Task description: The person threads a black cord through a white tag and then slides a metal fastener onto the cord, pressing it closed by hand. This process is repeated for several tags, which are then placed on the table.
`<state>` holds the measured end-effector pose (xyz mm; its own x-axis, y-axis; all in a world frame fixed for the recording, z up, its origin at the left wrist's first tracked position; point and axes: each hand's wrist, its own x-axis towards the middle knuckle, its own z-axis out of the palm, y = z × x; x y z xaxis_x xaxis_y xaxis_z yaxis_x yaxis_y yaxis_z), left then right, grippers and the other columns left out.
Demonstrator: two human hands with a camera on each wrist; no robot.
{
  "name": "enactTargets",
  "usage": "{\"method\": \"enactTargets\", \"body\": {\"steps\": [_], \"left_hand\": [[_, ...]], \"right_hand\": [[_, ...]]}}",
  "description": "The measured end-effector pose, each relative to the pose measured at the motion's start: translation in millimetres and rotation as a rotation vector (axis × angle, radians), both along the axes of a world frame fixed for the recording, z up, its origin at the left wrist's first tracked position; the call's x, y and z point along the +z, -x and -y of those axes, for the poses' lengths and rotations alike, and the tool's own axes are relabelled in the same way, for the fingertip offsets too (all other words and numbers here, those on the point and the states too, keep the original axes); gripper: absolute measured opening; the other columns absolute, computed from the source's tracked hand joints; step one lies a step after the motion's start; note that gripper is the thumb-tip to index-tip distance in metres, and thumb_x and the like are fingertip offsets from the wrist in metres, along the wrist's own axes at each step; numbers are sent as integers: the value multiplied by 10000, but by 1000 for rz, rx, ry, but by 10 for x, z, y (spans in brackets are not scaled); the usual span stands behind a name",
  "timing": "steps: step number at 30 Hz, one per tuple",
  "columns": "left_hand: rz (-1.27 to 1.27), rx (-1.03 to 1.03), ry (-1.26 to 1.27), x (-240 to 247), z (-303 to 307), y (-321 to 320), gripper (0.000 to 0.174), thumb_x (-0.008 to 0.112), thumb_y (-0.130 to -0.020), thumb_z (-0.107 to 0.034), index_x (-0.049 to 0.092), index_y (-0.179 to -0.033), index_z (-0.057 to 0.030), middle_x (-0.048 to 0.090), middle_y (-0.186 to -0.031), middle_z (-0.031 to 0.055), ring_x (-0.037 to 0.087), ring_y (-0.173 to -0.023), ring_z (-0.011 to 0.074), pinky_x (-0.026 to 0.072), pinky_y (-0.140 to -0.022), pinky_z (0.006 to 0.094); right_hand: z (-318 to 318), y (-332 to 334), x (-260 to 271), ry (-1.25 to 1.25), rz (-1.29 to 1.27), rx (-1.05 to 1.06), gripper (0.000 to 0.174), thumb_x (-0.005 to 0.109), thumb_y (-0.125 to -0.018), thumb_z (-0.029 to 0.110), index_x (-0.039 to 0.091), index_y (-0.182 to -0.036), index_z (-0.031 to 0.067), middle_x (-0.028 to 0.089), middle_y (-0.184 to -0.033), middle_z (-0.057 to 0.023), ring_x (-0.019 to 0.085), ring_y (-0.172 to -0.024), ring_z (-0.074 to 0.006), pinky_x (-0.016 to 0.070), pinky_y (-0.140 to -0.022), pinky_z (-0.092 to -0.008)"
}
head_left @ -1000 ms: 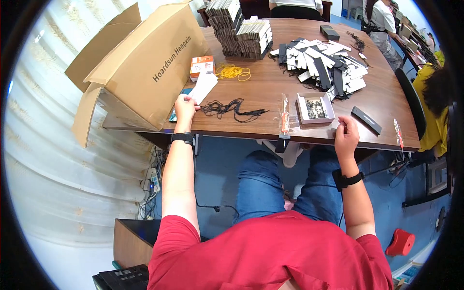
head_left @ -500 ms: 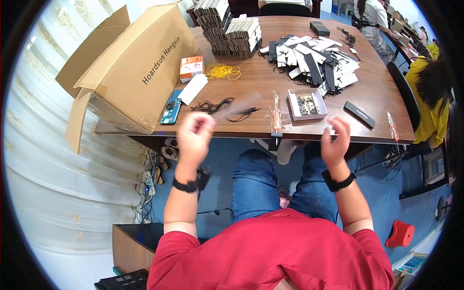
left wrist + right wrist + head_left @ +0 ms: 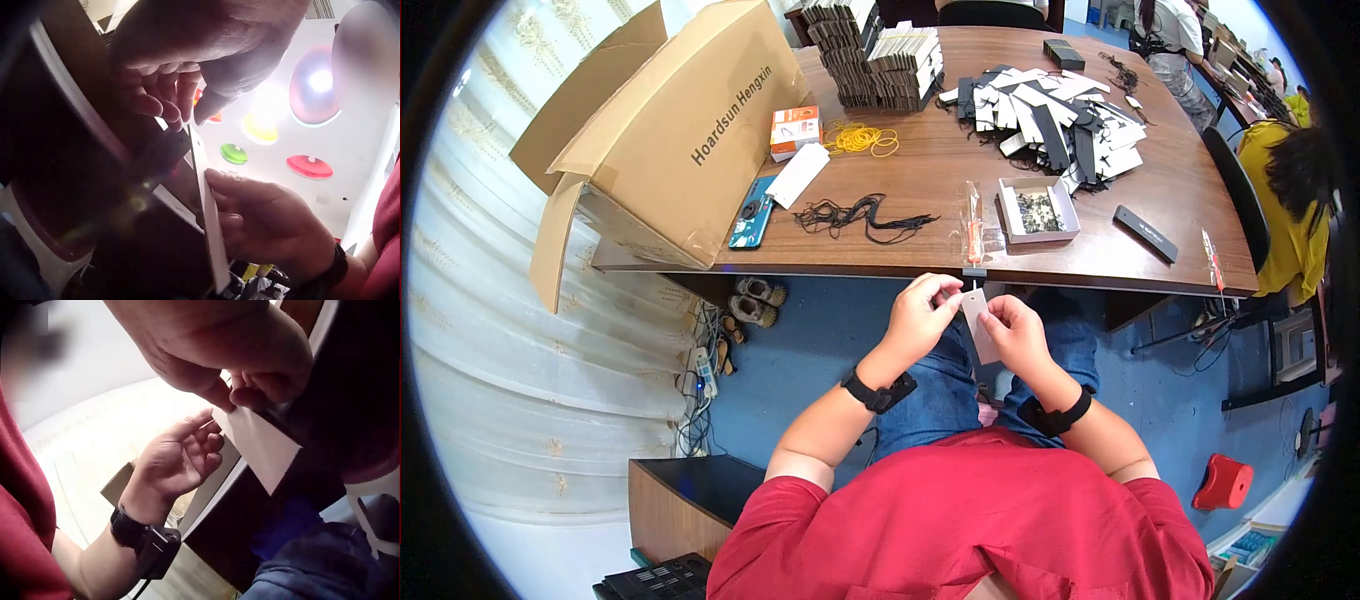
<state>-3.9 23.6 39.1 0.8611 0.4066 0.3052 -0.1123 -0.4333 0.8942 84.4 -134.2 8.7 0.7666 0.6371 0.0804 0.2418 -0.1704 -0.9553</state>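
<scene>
A narrow white card tag (image 3: 981, 328) with a small hole near its upper end stands tilted in front of the table edge, above the lap. My right hand (image 3: 1016, 334) pinches its side between thumb and fingers. At the upper end my left hand (image 3: 922, 318) has its thumb and curled fingertips, as the left wrist view shows the card's tip (image 3: 192, 132) right between them. Just beyond both hands, an orange-handled tool (image 3: 974, 240) in clear wrap lies at the table edge, its thin metal end pointing toward me past a black clip (image 3: 974, 272).
A black cord bundle (image 3: 865, 217), white cards (image 3: 798, 176) and a blue phone-like object (image 3: 750, 215) lie left. An open box of small parts (image 3: 1040, 232) stands right, with a black bar (image 3: 1145, 234) beside it. Beyond are a tag pile (image 3: 1055, 115) and a large carton (image 3: 690, 130).
My left hand left the white cards at the left and came to the middle. My right hand moved in from beside the small box. Both now meet at the card tag over the lap.
</scene>
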Motion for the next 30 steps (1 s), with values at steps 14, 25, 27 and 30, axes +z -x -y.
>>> {"method": "enactTargets", "body": {"steps": [14, 25, 27, 30], "left_hand": [[70, 61, -2, -51, 188, -96, 179, 621, -836, 2, 639, -1014, 6, 631, -891, 65, 571, -734, 105, 472, -650, 237], [134, 296, -407, 90, -124, -231, 147, 667, -791, -74, 647, -926, -23, 557, -826, 88, 548, -716, 202, 460, -636, 309], [61, 431, -637, 179, -372, -244, 153, 689, -776, -124, 659, -898, -36, 565, -853, 102, 545, -823, 262, 463, -728, 364], [-139, 473, -733, 221, -621, -221, 166, 707, -759, -159, 674, -891, -64, 571, -878, 109, 528, -906, 305, 454, -798, 398]], "right_hand": [[-59, 34, 35, -4, 38, -50, 125, 612, -873, 120, 592, -884, -2, 616, -712, -86, 578, -650, -124, 477, -618, -276], [-136, -178, 145, 357, 110, -56, 282, 631, -866, 282, 641, -955, 15, 673, -784, -152, 659, -733, -266, 510, -660, -375], [-93, -151, 188, 529, 349, -108, 348, 615, -856, 364, 648, -966, 35, 676, -842, -174, 650, -831, -358, 515, -719, -442], [23, -73, 217, 400, 455, -85, 295, 616, -849, 308, 647, -969, 40, 682, -844, -146, 656, -825, -337, 519, -724, -421]]}}
